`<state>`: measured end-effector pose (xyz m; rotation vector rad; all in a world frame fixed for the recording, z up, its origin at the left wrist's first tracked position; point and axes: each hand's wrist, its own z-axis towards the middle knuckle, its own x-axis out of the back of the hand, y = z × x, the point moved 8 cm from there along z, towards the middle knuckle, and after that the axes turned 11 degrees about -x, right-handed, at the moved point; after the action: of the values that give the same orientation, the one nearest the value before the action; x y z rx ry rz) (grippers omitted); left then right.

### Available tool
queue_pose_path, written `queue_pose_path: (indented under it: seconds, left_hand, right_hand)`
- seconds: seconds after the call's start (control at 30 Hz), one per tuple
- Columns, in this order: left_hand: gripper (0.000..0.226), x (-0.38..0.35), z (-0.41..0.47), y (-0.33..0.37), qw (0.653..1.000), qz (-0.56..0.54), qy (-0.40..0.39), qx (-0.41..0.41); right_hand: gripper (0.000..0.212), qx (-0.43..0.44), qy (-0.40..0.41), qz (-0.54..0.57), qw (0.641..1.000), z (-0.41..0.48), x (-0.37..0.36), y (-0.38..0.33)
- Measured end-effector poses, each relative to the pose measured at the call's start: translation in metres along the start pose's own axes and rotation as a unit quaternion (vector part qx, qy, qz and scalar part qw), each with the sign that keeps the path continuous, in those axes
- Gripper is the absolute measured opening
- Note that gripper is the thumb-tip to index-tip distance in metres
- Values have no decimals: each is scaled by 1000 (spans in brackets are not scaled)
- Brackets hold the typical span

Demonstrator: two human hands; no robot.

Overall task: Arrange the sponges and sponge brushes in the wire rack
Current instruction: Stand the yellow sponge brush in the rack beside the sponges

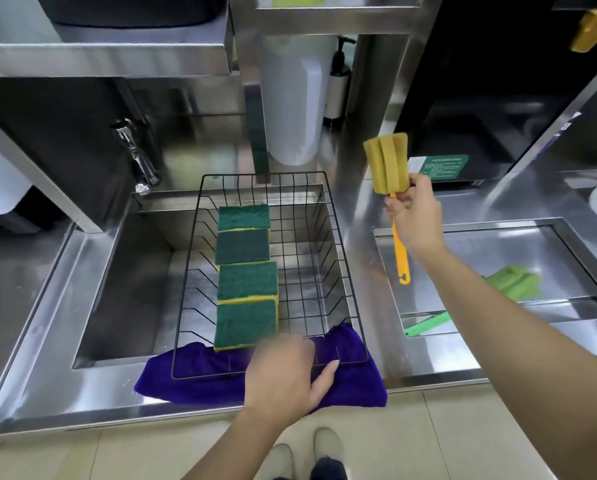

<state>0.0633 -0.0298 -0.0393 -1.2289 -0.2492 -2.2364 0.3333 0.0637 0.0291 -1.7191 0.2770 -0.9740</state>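
Shoes (304,452) show at the near edge, on floor tile. Just beyond, left hand (286,374) lies palm-down on the near rim of the wire rack (345,258), fingers curled over the wire, thumb spread on the purple cloth (193,375); it holds nothing apart from steadying the rack. Cloth pads the rack's near end on the steel desk (40,348); the far end hangs over the sink (134,258).

Four green-and-yellow sponges (245,278) stand in a near-to-far row left of centre in the rack, each leaning on the next, scouring face up. Right half of the rack is bare wire.

Right hand (413,216), raised right of the rack, is clamped on the orange handle of the sponge brush (387,164), just below the head; foam head points up and far, handle loop hangs down near.

Handling, by judgement:
- Brush looks light; foam head soft and compressible, handle stiff plastic, thin, possibly slick if wet. Take it by the handle, not the foam.
- Sponges soft, light, grippy on the scourer side; pinch across the short edges.
- Leaning row could topple if jostled.

A green item (513,282) lies in the right-hand tray; too blurred to identify.
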Motion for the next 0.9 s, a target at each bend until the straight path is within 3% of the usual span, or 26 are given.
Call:
queue_pose_path:
  seconds: [0.17,0.33,0.53,0.67,0.9]
  left_hand:
    - [52,2,0,0,1000,3,5,3]
    - [53,2,0,0,1000,-5,1,9]
    - [52,2,1,1,1000,-11,-6,6]
    - [49,2,1,0,1000,-20,-5,6]
    - [47,1,1,0,1000,-18,-9,7]
  right_hand:
    - [47,-25,-20,172,985,-5,-18,-33]
    - [51,-74,-76,192,976,-21,-62,-37]
    - [51,-73,-162,35,983,-53,-128,-13]
    - [49,-82,-176,-63,979,-64,-155,15]
    - [51,-63,-263,-239,933,-82,-183,39]
